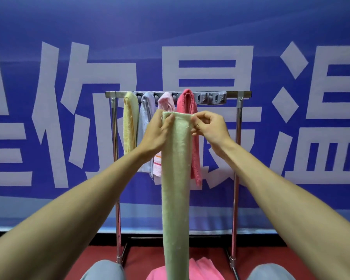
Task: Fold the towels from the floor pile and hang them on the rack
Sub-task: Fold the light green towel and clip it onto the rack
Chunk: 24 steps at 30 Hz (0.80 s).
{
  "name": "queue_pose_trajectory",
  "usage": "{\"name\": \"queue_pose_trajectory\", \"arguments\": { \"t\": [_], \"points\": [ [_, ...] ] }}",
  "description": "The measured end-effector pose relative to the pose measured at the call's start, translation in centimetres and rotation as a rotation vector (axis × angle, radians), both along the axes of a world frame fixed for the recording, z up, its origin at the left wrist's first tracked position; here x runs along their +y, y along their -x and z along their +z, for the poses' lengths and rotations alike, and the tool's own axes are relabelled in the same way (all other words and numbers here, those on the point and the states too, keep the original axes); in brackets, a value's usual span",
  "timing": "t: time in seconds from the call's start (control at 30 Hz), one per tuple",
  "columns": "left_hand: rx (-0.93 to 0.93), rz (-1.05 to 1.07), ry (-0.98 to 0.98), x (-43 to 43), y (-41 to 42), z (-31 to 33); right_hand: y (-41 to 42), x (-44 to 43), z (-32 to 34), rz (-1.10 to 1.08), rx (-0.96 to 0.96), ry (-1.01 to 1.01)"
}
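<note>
A blue banner (69, 27) with large pale characters fills the wall behind a metal rack (238, 138) standing on a red floor (141, 255). In front of the rack a person holds up a green towel (176, 178) folded into a narrow strip, its long axis vertical. Its top edge is level with the hands and its lower end hangs between the knees. Four folded towels hang from the rail: yellow (129, 126), pale blue (146, 118), light pink (166, 102) and coral (187, 102). A pink towel (202, 269) lies on the floor below. The left hand (160, 130) curls round the strip's upper left corner, and the right hand (210, 126) pinches the upper right corner.
</note>
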<state>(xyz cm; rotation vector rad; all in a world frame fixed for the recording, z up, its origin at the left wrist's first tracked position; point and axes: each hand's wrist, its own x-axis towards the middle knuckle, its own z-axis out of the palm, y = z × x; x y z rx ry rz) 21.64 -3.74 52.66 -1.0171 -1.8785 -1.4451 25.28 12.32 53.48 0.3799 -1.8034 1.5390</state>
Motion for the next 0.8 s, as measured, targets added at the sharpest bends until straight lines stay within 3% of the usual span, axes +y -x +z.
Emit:
{"name": "queue_pose_trajectory", "arguments": {
  "t": [0.33,0.47,0.57,0.8],
  "points": [
    [-0.085,0.025,-0.059,0.0,0.5,0.6,0.5,-0.1,-1.2,0.018,-0.044,0.062],
    [-0.128,0.128,-0.107,0.7,0.7,0.1,0.6,-0.4,-2.0,0.183,-0.328,0.007],
    [-0.228,0.183,-0.157,1.2,1.0,0.1,1.2,-0.7,-3.7,0.240,-0.471,-0.079],
    [-0.567,0.085,-0.351,0.7,3.1,0.0,0.8,-1.2,-6.5,0.238,-0.429,-0.315]
  ]
}}
